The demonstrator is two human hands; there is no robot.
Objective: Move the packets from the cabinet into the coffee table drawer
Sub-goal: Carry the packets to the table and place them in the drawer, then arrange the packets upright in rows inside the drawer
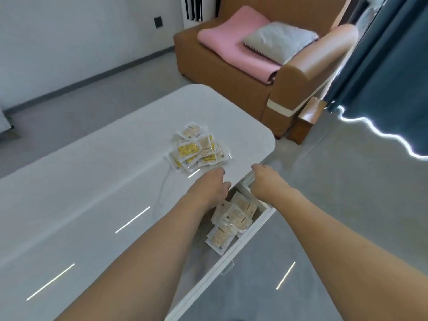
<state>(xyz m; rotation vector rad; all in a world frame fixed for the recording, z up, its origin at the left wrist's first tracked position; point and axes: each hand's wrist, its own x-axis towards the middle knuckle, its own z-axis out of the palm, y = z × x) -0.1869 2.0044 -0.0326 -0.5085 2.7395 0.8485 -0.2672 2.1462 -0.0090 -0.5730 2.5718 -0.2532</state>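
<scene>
A pile of several clear packets (198,149) with yellow and beige contents lies on the white coffee table (92,181), near its right end. The table's drawer (243,249) stands pulled out to the right, and several more packets (231,222) lie inside it. My left hand (212,185) hovers over the table edge between the pile and the drawer, fingers loosely bent and holding nothing. My right hand (264,179) is above the far end of the drawer and pinches the edge of a packet (249,179), most of it hidden by the fingers.
A brown armchair (231,72) with a pink blanket (231,42) and a grey cushion (280,40) stands beyond the table. A small wooden stool (305,121) sits beside it. Dark curtains (389,66) hang at the right. Grey floor surrounds the table.
</scene>
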